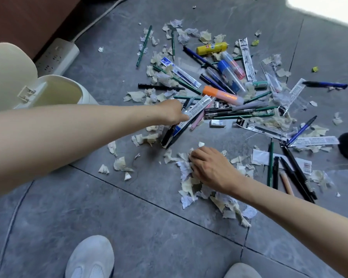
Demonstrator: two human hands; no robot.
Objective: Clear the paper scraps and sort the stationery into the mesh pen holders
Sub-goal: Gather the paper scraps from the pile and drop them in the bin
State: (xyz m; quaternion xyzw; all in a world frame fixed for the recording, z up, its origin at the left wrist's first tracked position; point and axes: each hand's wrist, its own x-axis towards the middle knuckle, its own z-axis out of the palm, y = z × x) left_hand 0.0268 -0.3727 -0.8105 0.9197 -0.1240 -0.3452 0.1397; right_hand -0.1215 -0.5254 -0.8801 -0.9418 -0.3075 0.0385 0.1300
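Left hand [172,112] clutched pen bundle [180,127], fingers wrapped tight. Right hand [211,167] curled into paper scraps [189,186]; best bet was raking pile together, then dumping in open bin [54,91].

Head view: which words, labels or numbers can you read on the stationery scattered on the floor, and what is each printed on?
"HIGH": on the orange highlighter; the rest of its print is blurred.
Yellow glue stick: red label, too blurred to read.
Refill packet gripped by the left hand: print too small to read.
White packet near the black pens: has a barcode, digits unreadable.
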